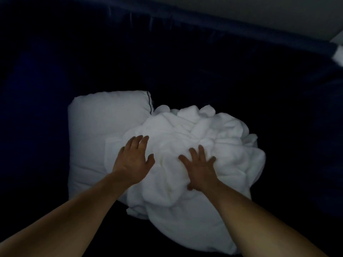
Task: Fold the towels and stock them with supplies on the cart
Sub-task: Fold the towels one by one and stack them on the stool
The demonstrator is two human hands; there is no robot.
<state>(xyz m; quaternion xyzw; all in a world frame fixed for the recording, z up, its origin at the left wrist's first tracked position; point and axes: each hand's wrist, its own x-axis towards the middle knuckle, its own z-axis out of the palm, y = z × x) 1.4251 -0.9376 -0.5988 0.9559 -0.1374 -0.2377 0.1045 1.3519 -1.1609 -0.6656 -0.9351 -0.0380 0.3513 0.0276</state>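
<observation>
A crumpled heap of white towels (213,138) lies in the middle of a dark blue surface. My left hand (133,160) is spread flat, fingers straight, over the heap's left edge. My right hand (199,167) rests palm down with fingers spread on the middle of the heap. Neither hand grips any cloth. No cart or supplies are in view.
A white pillow (104,127) with a dark piped edge lies to the left, partly under the towels. The dark blue bedding or sofa (204,62) fills the rest of the view. A pale wall (278,13) shows at the top right.
</observation>
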